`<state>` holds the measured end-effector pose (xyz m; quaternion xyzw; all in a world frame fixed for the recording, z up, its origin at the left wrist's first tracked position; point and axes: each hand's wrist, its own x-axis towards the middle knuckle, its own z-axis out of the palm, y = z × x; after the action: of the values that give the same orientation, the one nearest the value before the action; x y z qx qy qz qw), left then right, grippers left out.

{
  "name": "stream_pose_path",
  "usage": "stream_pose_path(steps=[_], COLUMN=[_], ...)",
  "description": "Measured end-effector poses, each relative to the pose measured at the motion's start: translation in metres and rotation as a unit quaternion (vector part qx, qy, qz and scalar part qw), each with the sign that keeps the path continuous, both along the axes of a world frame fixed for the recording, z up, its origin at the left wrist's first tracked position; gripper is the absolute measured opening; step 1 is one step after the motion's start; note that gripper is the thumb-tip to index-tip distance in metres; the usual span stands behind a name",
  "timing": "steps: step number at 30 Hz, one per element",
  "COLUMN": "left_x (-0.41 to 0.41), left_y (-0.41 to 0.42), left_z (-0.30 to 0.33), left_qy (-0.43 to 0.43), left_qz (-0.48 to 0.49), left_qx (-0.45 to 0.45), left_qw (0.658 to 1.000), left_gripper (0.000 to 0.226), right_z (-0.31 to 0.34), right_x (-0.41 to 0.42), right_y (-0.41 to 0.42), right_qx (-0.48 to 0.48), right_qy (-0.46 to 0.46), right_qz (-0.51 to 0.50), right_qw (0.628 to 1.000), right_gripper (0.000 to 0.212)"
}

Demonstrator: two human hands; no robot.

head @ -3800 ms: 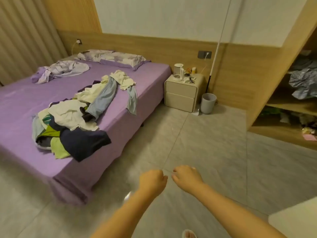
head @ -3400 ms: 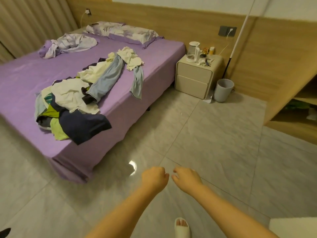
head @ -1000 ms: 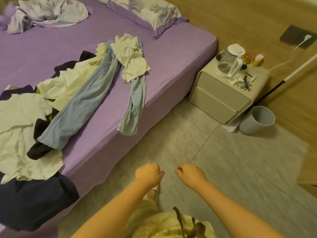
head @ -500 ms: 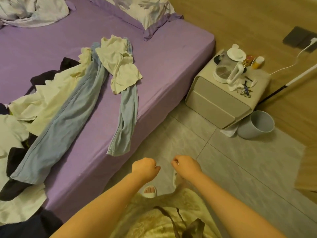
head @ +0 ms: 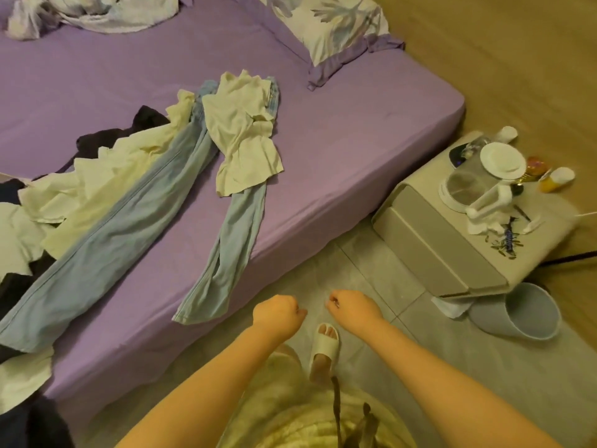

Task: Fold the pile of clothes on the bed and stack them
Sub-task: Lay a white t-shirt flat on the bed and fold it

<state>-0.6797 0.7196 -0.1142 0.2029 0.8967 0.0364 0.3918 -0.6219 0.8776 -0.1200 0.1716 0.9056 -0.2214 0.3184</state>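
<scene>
Left hand (head: pixel 277 315) and right hand (head: pixel 353 308): both curled into loose fists, holding nothing, held side by side over the tiled floor (head: pixel 371 273) just off the near edge of the bed (head: pixel 355 150). Neither hand touches any cloth. Pile of clothes (head: pixel 97 189) lies on the purple sheet, left half of the scene, unfolded. Light blue trousers (head: pixel 135 221) are spread in a V; the right leg hangs over the near bed edge, close to the left hand. Cream top (head: pixel 242 140) is crumpled across the trousers' waist. More cream and white pieces and dark garments are heaped at far left. Pillow (head: pixel 332 30) sits at the far right corner of the bed. Nightstand (head: pixel 452 253) stands right of the bed, with a kettle (head: pixel 478 185) on top. Grey bin (head: pixel 523 313) is on the floor just near of the nightstand. One white slipper (head: pixel 324 349) shows between the forearms.
</scene>
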Motion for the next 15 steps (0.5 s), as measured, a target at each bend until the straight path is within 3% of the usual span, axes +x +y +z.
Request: stream_pose_path(steps=[15], left_x=[-0.110], left_y=[0.025], left_z=[-0.004], left_qy=[0.011], left_qz=[0.065], left_qx=[0.002], left_qw=[0.998], left_gripper=[0.034], right_z=[-0.006], right_x=[-0.130], right_y=[0.042], right_qx=[-0.017], right_qy=[0.005], right_qz=[0.011], right_qw=[1.000], right_gripper=[0.030])
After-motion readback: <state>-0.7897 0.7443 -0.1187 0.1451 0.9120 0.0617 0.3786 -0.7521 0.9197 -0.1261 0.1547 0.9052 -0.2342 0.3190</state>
